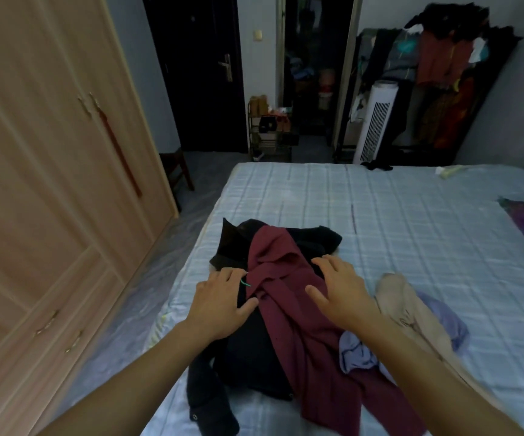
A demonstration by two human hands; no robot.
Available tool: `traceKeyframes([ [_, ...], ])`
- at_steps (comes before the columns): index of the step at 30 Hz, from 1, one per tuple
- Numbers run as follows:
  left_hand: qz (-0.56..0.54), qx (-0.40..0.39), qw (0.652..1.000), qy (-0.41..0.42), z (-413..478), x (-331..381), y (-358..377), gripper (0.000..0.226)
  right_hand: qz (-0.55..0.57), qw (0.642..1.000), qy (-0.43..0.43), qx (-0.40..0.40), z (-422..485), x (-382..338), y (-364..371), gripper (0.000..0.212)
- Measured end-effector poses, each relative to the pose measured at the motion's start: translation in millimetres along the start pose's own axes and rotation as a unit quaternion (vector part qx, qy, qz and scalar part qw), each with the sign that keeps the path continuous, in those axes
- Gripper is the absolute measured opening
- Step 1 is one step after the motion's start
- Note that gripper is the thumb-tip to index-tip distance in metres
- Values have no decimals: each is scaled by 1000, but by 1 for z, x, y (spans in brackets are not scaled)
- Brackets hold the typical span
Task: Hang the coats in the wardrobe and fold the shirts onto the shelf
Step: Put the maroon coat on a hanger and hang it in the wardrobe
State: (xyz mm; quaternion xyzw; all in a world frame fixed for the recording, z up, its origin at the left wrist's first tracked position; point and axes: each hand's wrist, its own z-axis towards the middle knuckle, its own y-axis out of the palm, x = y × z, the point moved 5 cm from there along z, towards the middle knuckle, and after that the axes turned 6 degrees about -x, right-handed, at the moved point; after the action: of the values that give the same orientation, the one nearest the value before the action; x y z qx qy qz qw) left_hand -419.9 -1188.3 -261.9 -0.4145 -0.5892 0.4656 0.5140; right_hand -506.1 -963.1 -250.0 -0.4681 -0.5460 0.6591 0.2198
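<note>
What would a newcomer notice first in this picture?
Two bare hands, left and right, spread open over a maroon garment lying on a black coat on the bed. The wardrobe at left is closed, and a cluttered clothes rack stands beyond.

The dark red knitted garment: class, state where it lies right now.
In the head view the dark red knitted garment lies on the pale checked bed, draped over a black garment, between the left hand and right hand.
</note>
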Motion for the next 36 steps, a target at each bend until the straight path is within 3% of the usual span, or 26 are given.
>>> traceKeyframes([
  [12, -18, -55, 998, 20, 87, -44, 42, 60, 36, 997, 67, -32, 85, 4, 52, 59],
  [29, -40, -169, 984, 49, 211, -74, 175, 57, 76, 974, 143, -158, 200, 55, 216, 53],
  [36, 6, -191, 977, 93, 239, -70, 218, 59, 53, 963, 147, -221, 211, 80, 265, 72],
])
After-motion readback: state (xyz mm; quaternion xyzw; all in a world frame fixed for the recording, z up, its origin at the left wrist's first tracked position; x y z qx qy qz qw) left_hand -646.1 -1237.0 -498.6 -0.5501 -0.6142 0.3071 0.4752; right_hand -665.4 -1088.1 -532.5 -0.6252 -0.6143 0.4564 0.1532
